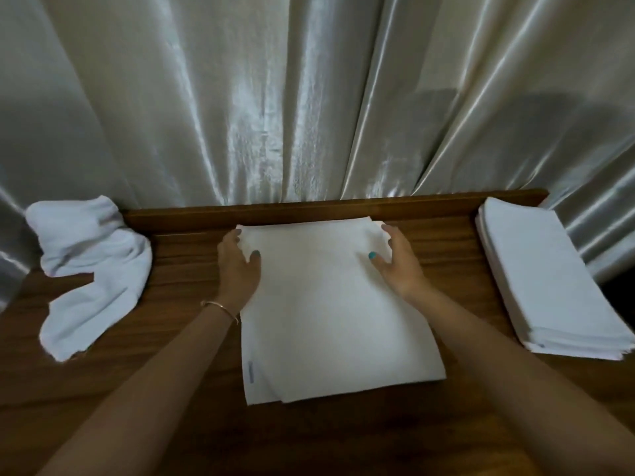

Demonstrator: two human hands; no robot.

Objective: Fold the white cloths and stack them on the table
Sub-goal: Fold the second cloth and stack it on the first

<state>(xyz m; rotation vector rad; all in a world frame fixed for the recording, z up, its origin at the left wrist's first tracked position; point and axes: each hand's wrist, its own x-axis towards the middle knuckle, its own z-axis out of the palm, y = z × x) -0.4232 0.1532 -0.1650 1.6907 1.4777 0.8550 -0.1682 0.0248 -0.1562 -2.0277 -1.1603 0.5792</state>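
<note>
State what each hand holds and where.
Both grip the same white cloth at its far edge: left hand pinches the far-left corner, right hand the far-right corner.

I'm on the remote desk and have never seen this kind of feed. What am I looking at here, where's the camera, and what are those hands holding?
There is no machine: a person works bare-handed, and the single head view comes from a camera worn on their head, looking down. The left hand and right hand each pinch a far corner of the half-folded cloth lying on the wooden table. A crumpled cloth waits at the left; the folded stack sits at the right. A shiny curtain hangs behind.
</note>
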